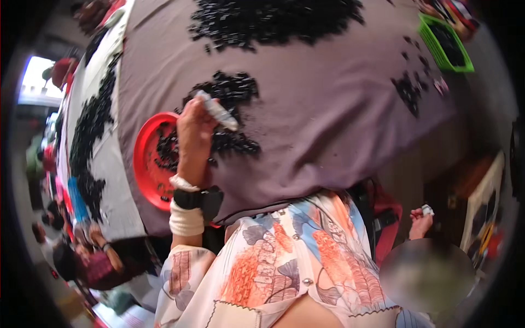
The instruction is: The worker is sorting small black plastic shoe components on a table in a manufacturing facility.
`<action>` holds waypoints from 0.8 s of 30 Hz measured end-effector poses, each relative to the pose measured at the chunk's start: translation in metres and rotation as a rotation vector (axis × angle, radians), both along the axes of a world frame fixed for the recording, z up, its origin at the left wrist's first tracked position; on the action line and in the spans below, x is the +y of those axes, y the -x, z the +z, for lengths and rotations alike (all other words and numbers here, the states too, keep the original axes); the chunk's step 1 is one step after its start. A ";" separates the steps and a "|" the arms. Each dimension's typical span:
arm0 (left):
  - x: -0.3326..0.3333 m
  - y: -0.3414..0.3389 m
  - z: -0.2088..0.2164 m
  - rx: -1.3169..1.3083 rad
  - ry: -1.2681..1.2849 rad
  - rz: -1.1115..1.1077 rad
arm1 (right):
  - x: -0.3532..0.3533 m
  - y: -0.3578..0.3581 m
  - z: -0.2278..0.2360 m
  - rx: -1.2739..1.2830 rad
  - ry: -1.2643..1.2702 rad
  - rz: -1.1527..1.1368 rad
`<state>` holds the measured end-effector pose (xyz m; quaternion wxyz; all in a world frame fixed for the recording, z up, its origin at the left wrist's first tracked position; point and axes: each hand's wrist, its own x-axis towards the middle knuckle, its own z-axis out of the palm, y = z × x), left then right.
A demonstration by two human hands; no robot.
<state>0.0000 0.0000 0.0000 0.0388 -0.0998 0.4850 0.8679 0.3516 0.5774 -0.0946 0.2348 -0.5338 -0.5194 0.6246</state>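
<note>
My left hand [198,121] is above the purple-grey cloth, between a red round tray [143,180] and a small heap of black pieces [240,86]. Its fingers are curled. A whitish, elongated wrapping [219,111] slants across the fingertips; it looks like a covered finger. What the fingers hold, if anything, is hidden. Black bits lie in the red tray, partly behind my wrist. A dark watch [192,199] and a white band [186,221] are on that wrist. My right hand does not show.
A large heap of black pieces [273,19] lies at the far side, a scattered group [407,93] at the right. A green basket [447,46] stands at the table's right edge. Another person's hand [420,223] shows at lower right. People sit along the left.
</note>
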 end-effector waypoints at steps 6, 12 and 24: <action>0.013 -0.003 0.026 0.067 -0.046 -0.048 | -0.032 0.172 0.073 0.269 -0.125 0.364; 0.018 -0.029 0.037 0.053 -0.094 -0.038 | -0.115 0.325 0.133 0.432 -0.103 0.873; -0.025 -0.067 0.036 0.009 -0.018 0.192 | -0.430 0.440 0.171 0.679 0.051 1.786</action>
